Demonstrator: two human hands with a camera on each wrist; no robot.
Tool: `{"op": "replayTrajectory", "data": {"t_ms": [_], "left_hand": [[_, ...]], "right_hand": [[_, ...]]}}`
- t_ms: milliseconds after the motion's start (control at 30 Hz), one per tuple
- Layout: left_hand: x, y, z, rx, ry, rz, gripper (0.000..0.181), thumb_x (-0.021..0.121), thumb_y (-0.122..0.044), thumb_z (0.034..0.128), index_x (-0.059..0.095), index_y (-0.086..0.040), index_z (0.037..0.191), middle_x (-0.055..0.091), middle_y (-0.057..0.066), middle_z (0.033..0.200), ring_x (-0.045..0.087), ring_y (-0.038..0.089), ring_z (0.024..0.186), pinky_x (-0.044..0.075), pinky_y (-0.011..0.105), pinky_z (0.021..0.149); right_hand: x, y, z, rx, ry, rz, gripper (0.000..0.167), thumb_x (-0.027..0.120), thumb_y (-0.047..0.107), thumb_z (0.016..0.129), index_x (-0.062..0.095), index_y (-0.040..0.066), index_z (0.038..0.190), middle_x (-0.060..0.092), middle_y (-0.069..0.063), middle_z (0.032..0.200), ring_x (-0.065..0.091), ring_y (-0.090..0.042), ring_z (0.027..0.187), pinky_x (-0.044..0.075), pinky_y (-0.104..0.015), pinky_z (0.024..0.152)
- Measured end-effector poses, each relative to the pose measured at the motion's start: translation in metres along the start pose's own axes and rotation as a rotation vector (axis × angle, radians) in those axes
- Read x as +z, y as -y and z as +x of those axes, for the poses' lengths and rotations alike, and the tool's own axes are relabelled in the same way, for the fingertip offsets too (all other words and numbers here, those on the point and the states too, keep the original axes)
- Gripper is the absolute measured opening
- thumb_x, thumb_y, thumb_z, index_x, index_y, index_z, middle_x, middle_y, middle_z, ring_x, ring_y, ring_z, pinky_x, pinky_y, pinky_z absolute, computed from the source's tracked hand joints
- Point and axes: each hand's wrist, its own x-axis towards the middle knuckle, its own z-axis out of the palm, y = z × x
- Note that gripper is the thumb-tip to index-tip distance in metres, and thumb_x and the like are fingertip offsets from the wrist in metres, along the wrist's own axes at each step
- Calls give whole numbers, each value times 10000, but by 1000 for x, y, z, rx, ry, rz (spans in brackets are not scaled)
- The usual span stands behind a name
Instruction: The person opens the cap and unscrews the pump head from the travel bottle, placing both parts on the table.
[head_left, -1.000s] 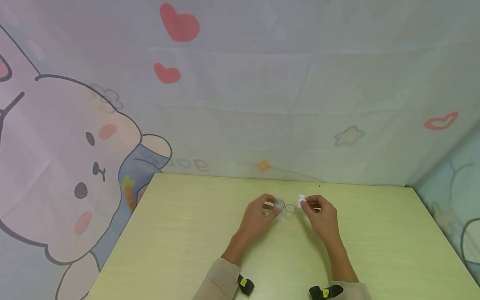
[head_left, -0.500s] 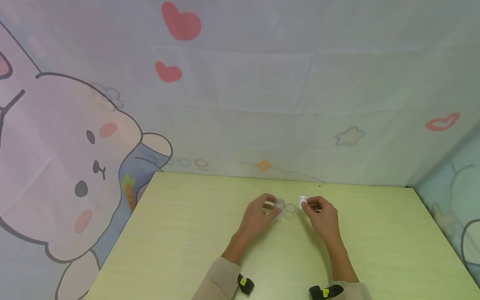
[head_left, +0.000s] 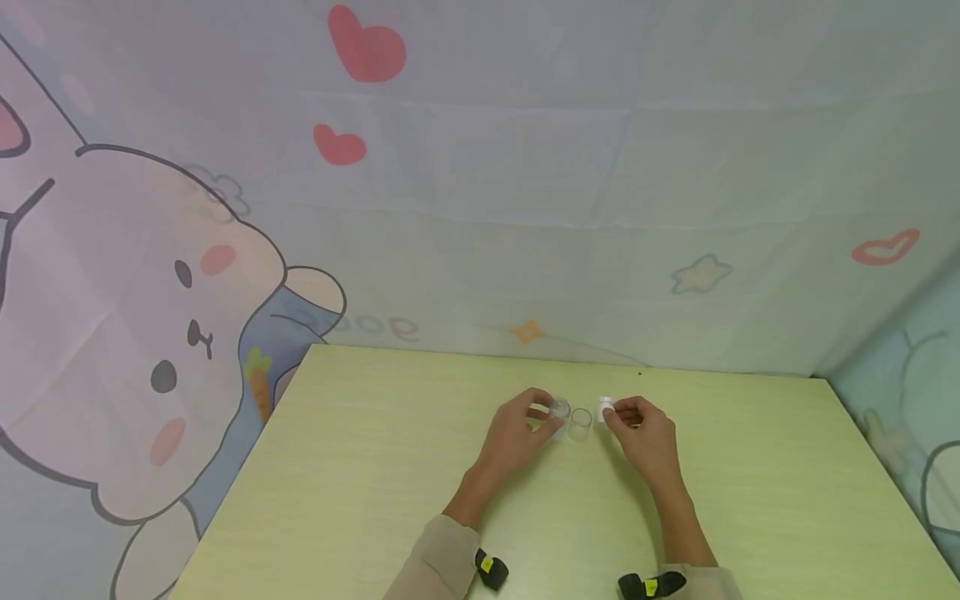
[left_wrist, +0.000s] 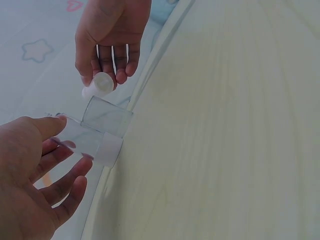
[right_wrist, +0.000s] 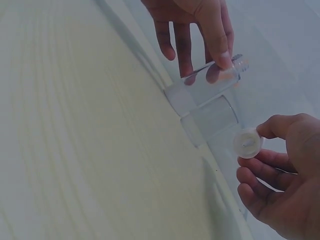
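My left hand (head_left: pixel 517 433) grips a small clear bottle (right_wrist: pixel 220 82) between thumb and fingers. The bottle stands upright on the table; its open neck is threaded and its bottom part (left_wrist: pixel 108 150) is white. Close beside it, to the right, stands a clear open-topped cylinder (head_left: pixel 581 423) like a cover or small cup, which no hand touches. On the other side of that cylinder my right hand (head_left: pixel 648 437) pinches a white cap-like piece (right_wrist: pixel 248 143) above the table. Its hollow underside shows in both wrist views, with a small part in the middle.
The pale yellow-green table (head_left: pixel 360 467) stretches out on both sides of the hands. Behind its back edge hangs a cloth (head_left: pixel 480 183) printed with a rabbit and hearts. Black straps (head_left: pixel 491 570) sit at the sleeve cuffs.
My right hand has come down slightly with the white cap-like piece, toward the table. The left hand, the bottle and the clear cylinder keep their places.
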Motion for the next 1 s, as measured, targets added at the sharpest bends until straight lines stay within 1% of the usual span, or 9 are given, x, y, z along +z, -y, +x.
{"op": "replayTrajectory", "data": {"t_ms": [233,533,833,1000], "left_hand": [[0,0,1,8,1,0,323,751,-359,1014,672,-188,1275,715,-63,1273,728,216,1136,590,339,911],[-1,-1,0,13,1,-2,314,751,-349,1015,673,-184,1271,718,-48,1271,731,231,1132,592,338,906],[0,1,1,17,-4,1,306,752,-355,1014,675,-194,1262,715,-64,1266,730,218,1128,590,332,908],[-1,0,0,13,-3,0,309,749,-352,1016,675,-189,1267,715,-57,1271,731,223,1127,591,359,927]], "right_hand": [[0,-2,2,6,19,-25,268,731,246,1018,714,-2,1117,746,-125,1012,699,-270,958,549,-285,812],[1,-7,2,25,47,-50,267,732,255,1011,718,4,1101,743,-111,997,696,-238,921,545,-314,800],[2,-9,3,43,54,-69,260,741,240,1004,719,-7,1083,745,-123,980,703,-248,908,546,-327,793],[3,-8,2,50,62,-78,260,751,239,1000,717,-9,1067,744,-123,970,696,-250,899,541,-340,788]]}}
